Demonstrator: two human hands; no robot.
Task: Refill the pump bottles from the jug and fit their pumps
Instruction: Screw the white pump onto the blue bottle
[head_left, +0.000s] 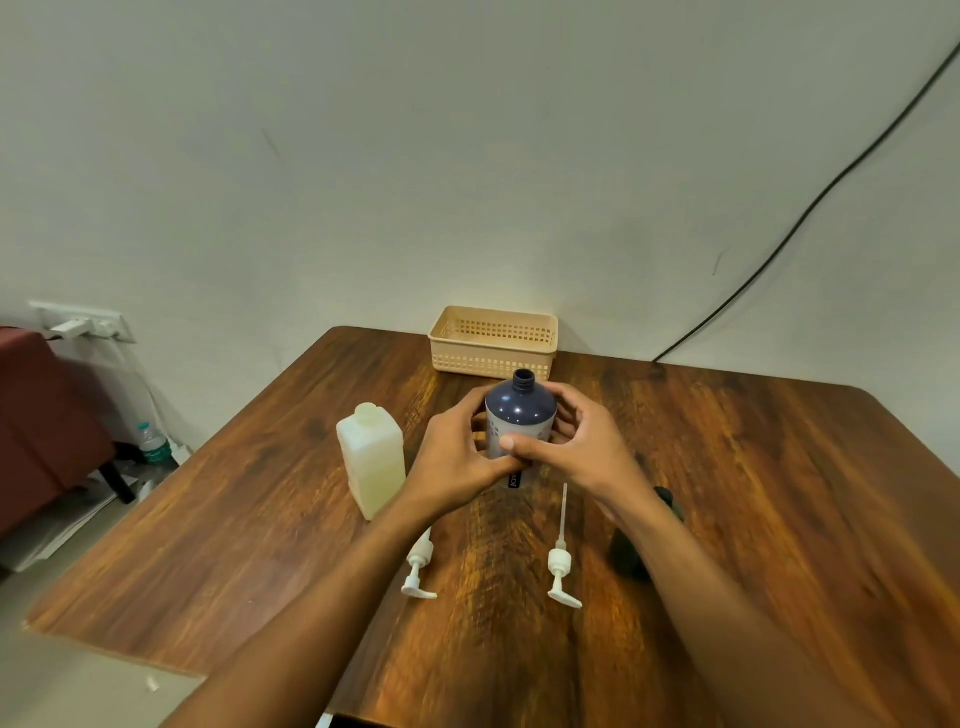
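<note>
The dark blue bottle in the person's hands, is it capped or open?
Open. The dark blue bottle stands upright with a bare threaded neck; both white pumps lie on the table. Its fill level cannot be told.

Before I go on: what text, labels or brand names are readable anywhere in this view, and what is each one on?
"JO": white upright letters on a dark strip low on the dark blue bottle, cut off by the left hand and right hand; the rest is hidden.
Pale label band on that bottle: print too blurred to read.
Small water bottle on the floor: label too small to read.
Jug, pumps, basket: no text visible.
</note>
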